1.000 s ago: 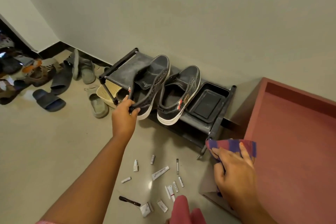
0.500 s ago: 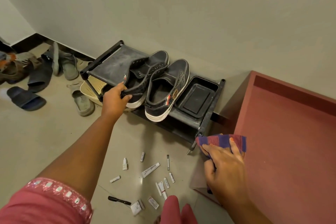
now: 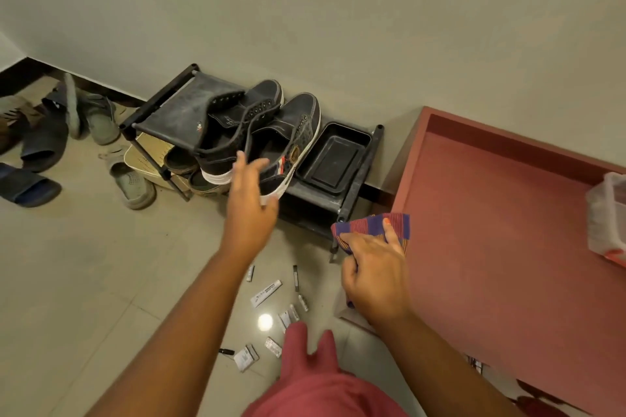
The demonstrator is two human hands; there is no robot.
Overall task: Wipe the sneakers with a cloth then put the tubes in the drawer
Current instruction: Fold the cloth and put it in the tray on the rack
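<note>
Two black sneakers with white soles stand side by side on a low black rack point(image 3: 169, 101), the left sneaker point(image 3: 216, 156) and the right sneaker point(image 3: 298, 125). My left hand point(image 3: 250, 203) hovers with fingers spread in front of the right sneaker's heel and holds nothing. My right hand point(image 3: 376, 271) grips a red-and-purple striped cloth point(image 3: 366, 225) at the near left corner of the open red-brown drawer point(image 3: 491, 230). Several small white tubes point(image 3: 266, 293) and sachets lie scattered on the floor below my hands.
A black plastic tray point(image 3: 333, 159) sits on the rack right of the sneakers. Sandals and slippers point(image 3: 40, 145) crowd the floor at left, with more shoes under the rack. A clear plastic container point(image 3: 609, 217) stands in the drawer at the right edge. My pink-clad knee point(image 3: 311, 369) is at the bottom.
My left hand let go of the left sneaker's heel and moved right toward the right sneaker's heel, opening its fingers. My right hand still holds the cloth.
</note>
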